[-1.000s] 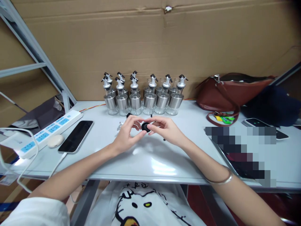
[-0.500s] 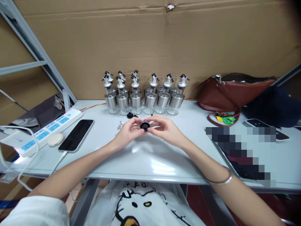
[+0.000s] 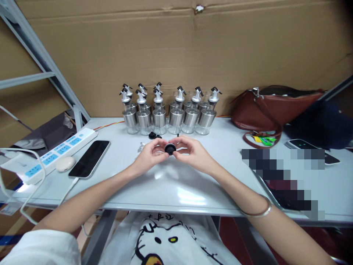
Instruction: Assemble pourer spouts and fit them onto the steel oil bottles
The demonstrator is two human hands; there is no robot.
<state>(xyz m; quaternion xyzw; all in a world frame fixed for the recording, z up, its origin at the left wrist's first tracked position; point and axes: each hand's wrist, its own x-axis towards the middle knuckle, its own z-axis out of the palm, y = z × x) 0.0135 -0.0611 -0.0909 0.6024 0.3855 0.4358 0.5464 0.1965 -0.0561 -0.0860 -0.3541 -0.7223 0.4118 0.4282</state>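
Note:
Between the fingertips of both hands is a small round black stopper [image 3: 170, 149] with a pale rim, its round face turned towards me. My left hand [image 3: 153, 152] pinches it from the left, thumb below and fingers above. From the right, my right hand [image 3: 190, 151] grips it the same way. Just past the left hand lie black plastic parts [image 3: 152, 135], and a silvery pourer piece [image 3: 141, 147] shows partly behind that hand. Glass bottles with steel bands [image 3: 159, 117] stand in rows further back; many carry silver pourer tops with black flip levers.
To the left are a white power strip [image 3: 59, 152], a black phone [image 3: 89, 159] with a cable, and a round white case [image 3: 65, 164]. A brown leather bag [image 3: 256, 110] rests at the right, near another phone [image 3: 331, 159] and a blurred-out flat item [image 3: 286, 180].
The black stopper has tilted slightly in my fingers, so more of its pale rim shows at the top. Both hands stay in nearly the same place.

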